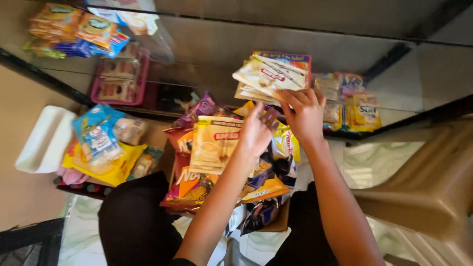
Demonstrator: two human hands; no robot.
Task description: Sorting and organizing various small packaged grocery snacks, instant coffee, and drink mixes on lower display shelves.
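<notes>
Right hand (306, 114) pinched shut on a fanned stack of cream sachets (268, 76) over the glass counter (207, 44); left hand (256, 130) half-open, fingertips touching the stack's lower edge, gripping nothing visible. Best squared edge-to-edge with thumb on top, kept level so no sachet slides off. Below: beige coffee strip (213, 145) atop lap pile; yellow packs (362, 112) at counter's right edge, pink tray (118, 79) toward left, blue-white packet (96, 134) on yellow bag (111, 167).
</notes>
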